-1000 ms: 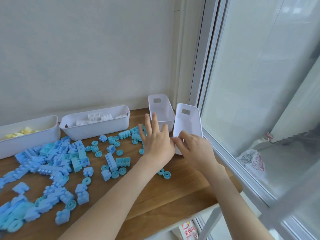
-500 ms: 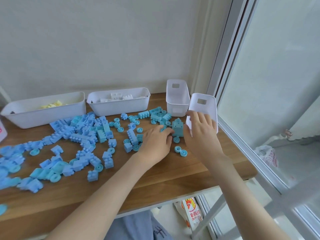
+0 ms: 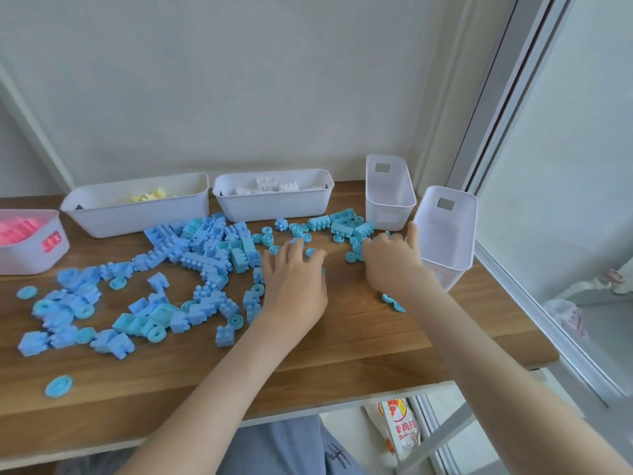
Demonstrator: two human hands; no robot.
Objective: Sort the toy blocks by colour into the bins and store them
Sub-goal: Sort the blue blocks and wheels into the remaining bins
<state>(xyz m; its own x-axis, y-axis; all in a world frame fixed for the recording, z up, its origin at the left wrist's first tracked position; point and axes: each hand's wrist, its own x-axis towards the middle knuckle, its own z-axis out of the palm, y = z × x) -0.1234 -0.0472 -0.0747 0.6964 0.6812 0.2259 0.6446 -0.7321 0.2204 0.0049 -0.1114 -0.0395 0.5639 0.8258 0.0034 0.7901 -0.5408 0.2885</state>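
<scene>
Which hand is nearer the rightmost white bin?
Right. The right hand is just left of the rightmost bin, thumb at its wall; the left hand is farther left.

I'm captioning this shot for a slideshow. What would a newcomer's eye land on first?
First, the sprawl of blue blocks across the left and middle of the wooden table. Then the left hand and right hand, both down among blue pieces toward the right, beside a white bin. Along the back sit sorted yellow blocks, white blocks and, far left, pink blocks.
</scene>
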